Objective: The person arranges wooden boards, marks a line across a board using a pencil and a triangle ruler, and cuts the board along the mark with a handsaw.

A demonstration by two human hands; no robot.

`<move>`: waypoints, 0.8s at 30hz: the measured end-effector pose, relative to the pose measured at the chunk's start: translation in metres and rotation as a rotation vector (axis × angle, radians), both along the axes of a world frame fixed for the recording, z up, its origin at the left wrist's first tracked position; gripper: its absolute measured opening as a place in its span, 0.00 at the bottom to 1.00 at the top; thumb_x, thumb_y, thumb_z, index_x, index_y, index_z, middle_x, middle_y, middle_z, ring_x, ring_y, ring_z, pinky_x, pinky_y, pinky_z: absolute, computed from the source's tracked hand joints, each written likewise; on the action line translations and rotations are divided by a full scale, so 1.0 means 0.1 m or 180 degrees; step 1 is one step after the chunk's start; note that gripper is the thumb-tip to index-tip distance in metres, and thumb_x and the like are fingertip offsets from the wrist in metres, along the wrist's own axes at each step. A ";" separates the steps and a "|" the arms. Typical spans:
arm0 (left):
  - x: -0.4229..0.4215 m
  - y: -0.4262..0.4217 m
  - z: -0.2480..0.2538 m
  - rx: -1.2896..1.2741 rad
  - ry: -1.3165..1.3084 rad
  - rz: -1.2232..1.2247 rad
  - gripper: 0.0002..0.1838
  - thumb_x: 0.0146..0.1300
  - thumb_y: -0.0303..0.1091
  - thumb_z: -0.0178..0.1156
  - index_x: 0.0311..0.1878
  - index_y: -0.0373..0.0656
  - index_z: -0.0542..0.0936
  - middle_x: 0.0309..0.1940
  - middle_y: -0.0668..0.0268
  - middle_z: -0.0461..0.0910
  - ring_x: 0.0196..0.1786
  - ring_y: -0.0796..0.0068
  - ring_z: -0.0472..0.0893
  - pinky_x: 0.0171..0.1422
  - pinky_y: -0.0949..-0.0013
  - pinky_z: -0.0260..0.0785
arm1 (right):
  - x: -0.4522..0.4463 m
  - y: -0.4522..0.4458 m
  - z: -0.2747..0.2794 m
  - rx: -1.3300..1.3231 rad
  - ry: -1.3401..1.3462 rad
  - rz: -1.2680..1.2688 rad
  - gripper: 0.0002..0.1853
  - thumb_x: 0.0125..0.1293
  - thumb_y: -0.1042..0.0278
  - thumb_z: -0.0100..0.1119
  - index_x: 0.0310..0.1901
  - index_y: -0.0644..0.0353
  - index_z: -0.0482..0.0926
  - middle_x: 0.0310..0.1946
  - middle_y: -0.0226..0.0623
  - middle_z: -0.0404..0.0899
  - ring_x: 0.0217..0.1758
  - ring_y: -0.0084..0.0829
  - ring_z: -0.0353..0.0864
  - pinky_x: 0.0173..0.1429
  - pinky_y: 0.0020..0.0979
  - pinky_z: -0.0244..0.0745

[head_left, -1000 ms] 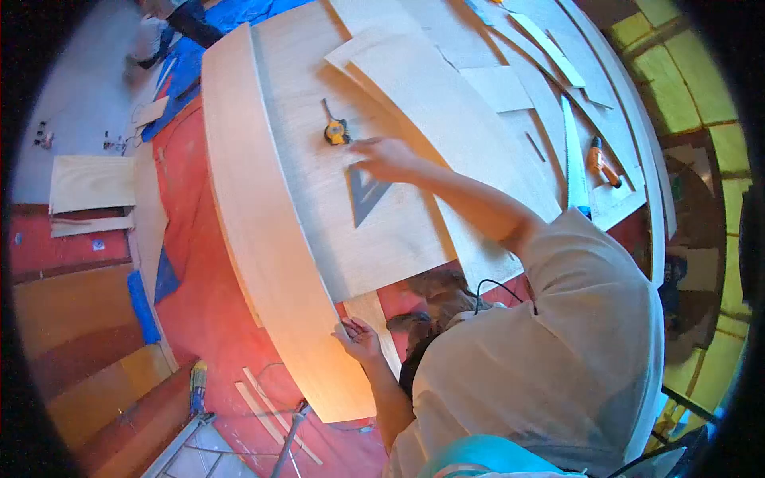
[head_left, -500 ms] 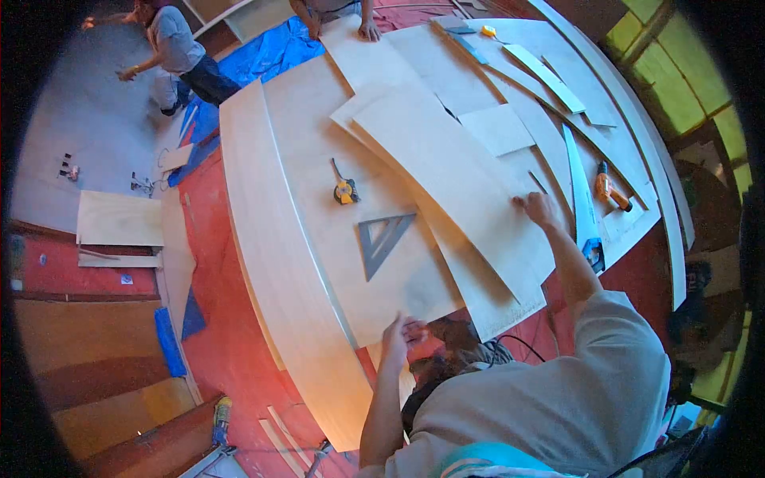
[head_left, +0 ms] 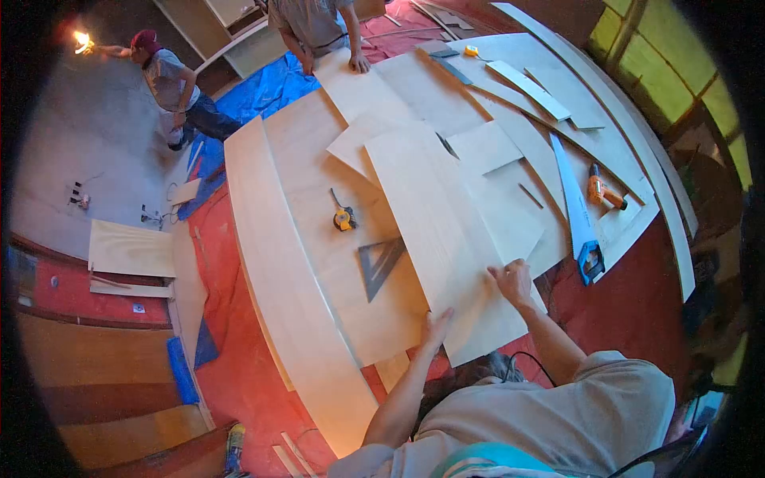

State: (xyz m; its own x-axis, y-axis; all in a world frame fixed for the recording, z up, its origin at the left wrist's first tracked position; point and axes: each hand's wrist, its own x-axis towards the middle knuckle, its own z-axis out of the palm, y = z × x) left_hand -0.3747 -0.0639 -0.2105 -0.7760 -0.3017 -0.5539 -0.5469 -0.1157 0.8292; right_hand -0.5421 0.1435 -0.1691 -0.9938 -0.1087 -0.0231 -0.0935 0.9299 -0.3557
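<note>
Currently, both hands are at the near end of a long, pale, rectangular plywood board [head_left: 438,231], which lies across other panels on a broad, pale wooden tabletop [head_left: 299,159]. The left hand [head_left: 437,325] is at the board's left edge, its fingers close together. The right hand [head_left: 514,280] is at the right edge, its thumb stretched out over the upper face and apart from the fingers. Whether either hand pinches the wood cannot be told, as the undersides are hidden.

Just beside the board's left edge lies a dark grey triangular set square [head_left: 366,269], and a yellow-and-black tape measure [head_left: 343,219] is a little farther off. A long, pale, curved-looking plank [head_left: 279,255] runs along the tabletop's left side. To the right, well apart from the hands, a blue-handled handsaw [head_left: 572,203] lies near an orange power drill [head_left: 606,191]. At the far end, a co-worker's hand [head_left: 360,62] rests on another pale panel [head_left: 358,92]. Red sheeting [head_left: 231,319] covers the floor.
</note>
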 end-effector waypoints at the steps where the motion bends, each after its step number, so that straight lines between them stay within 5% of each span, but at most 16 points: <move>1: 0.06 -0.02 0.11 -0.0034 -0.0424 -0.0015 0.32 0.69 0.51 0.69 0.63 0.31 0.77 0.57 0.51 0.85 0.58 0.62 0.84 0.65 0.58 0.75 | -0.04 0.00 -0.03 -0.0009 -0.0014 -0.0001 0.27 0.61 0.44 0.73 0.33 0.68 0.88 0.43 0.58 0.82 0.47 0.60 0.82 0.52 0.52 0.79; 4: 0.20 0.05 0.29 0.0408 0.0513 -0.0244 0.32 0.69 0.54 0.68 0.60 0.31 0.78 0.55 0.51 0.86 0.58 0.62 0.84 0.64 0.58 0.75 | -0.54 0.03 -0.13 -0.0301 -0.0407 0.0047 0.36 0.70 0.30 0.59 0.33 0.65 0.85 0.39 0.58 0.85 0.46 0.55 0.85 0.52 0.50 0.79; 6: 0.25 0.23 0.51 0.0283 0.0439 -0.0395 0.33 0.69 0.55 0.68 0.59 0.31 0.78 0.53 0.51 0.86 0.58 0.61 0.84 0.64 0.58 0.75 | -1.02 -0.10 -0.08 -0.0351 -0.1114 0.0012 0.36 0.72 0.30 0.55 0.41 0.65 0.85 0.41 0.59 0.86 0.48 0.53 0.87 0.52 0.49 0.79; 7: 0.26 0.30 0.67 0.0124 0.0431 -0.0590 0.34 0.69 0.57 0.68 0.58 0.32 0.78 0.52 0.51 0.86 0.58 0.61 0.84 0.63 0.58 0.75 | -1.15 -0.21 -0.07 -0.0710 -0.1685 -0.0714 0.35 0.74 0.31 0.53 0.43 0.65 0.85 0.42 0.60 0.86 0.49 0.52 0.87 0.51 0.50 0.78; 9: 0.33 0.36 0.78 -0.0043 0.0401 -0.0572 0.35 0.68 0.60 0.67 0.58 0.32 0.79 0.52 0.50 0.86 0.58 0.58 0.84 0.64 0.55 0.74 | -1.21 -0.27 -0.22 -0.0691 -0.1515 -0.0565 0.36 0.73 0.30 0.53 0.43 0.65 0.85 0.42 0.59 0.86 0.50 0.52 0.87 0.53 0.49 0.78; 11: 0.49 0.43 0.37 -0.0144 0.0622 -0.0913 0.28 0.74 0.53 0.64 0.56 0.32 0.79 0.47 0.57 0.86 0.48 0.68 0.84 0.56 0.63 0.76 | -1.14 -0.48 0.19 -0.0618 -0.1068 -0.0378 0.38 0.70 0.27 0.53 0.42 0.64 0.86 0.44 0.58 0.87 0.52 0.53 0.87 0.55 0.49 0.78; 12: 0.65 0.33 0.97 0.0137 0.0485 -0.1120 0.28 0.73 0.57 0.63 0.52 0.37 0.82 0.48 0.57 0.87 0.47 0.68 0.87 0.52 0.62 0.81 | -1.06 -0.56 0.37 -0.0582 -0.0895 -0.0284 0.39 0.69 0.26 0.53 0.42 0.64 0.87 0.44 0.58 0.87 0.53 0.53 0.86 0.57 0.49 0.78; 13: 0.86 0.26 0.96 0.0143 0.0505 -0.1066 0.28 0.73 0.57 0.63 0.52 0.37 0.82 0.48 0.57 0.87 0.47 0.68 0.87 0.52 0.62 0.81 | -0.94 -0.66 0.58 -0.0582 -0.0714 -0.0168 0.40 0.68 0.24 0.53 0.42 0.64 0.87 0.45 0.58 0.87 0.53 0.54 0.86 0.58 0.48 0.78; 15: 1.25 0.23 0.76 0.1893 0.0542 -0.0695 0.24 0.76 0.51 0.62 0.62 0.43 0.76 0.47 0.61 0.85 0.47 0.67 0.86 0.53 0.63 0.80 | -0.77 -0.89 1.02 -0.0563 -0.0357 0.0144 0.42 0.66 0.22 0.53 0.41 0.63 0.88 0.46 0.57 0.87 0.55 0.54 0.86 0.61 0.48 0.78; 17: 1.85 0.10 0.65 0.2015 0.0908 0.0112 0.17 0.79 0.45 0.60 0.60 0.45 0.76 0.44 0.61 0.85 0.42 0.72 0.87 0.49 0.66 0.82 | -0.69 -1.14 1.26 -0.0504 -0.0071 0.0724 0.42 0.66 0.21 0.53 0.38 0.63 0.87 0.41 0.55 0.85 0.50 0.53 0.86 0.57 0.48 0.77; 19: 2.47 -0.16 0.91 0.1319 0.0876 0.0771 0.17 0.80 0.46 0.56 0.45 0.41 0.82 0.34 0.63 0.86 0.35 0.73 0.85 0.46 0.66 0.81 | -0.59 -1.50 1.32 -0.0540 0.0460 0.1651 0.40 0.67 0.23 0.54 0.30 0.61 0.84 0.24 0.52 0.79 0.33 0.47 0.86 0.40 0.48 0.75; 21: 3.33 -0.31 0.88 0.0158 0.0666 0.1920 0.14 0.80 0.41 0.56 0.47 0.39 0.82 0.28 0.65 0.84 0.29 0.75 0.82 0.35 0.68 0.76 | 0.27 -2.04 2.09 0.0103 0.0152 0.1857 0.37 0.64 0.20 0.54 0.33 0.51 0.90 0.29 0.49 0.87 0.36 0.54 0.88 0.44 0.51 0.80; 24: 4.72 -0.31 0.33 -0.0041 0.0400 0.3618 0.15 0.78 0.39 0.55 0.50 0.36 0.83 0.27 0.63 0.83 0.28 0.75 0.81 0.36 0.69 0.75 | 1.11 -2.72 2.25 0.0496 0.0045 0.2876 0.39 0.62 0.18 0.55 0.30 0.53 0.89 0.28 0.49 0.87 0.35 0.53 0.88 0.44 0.50 0.80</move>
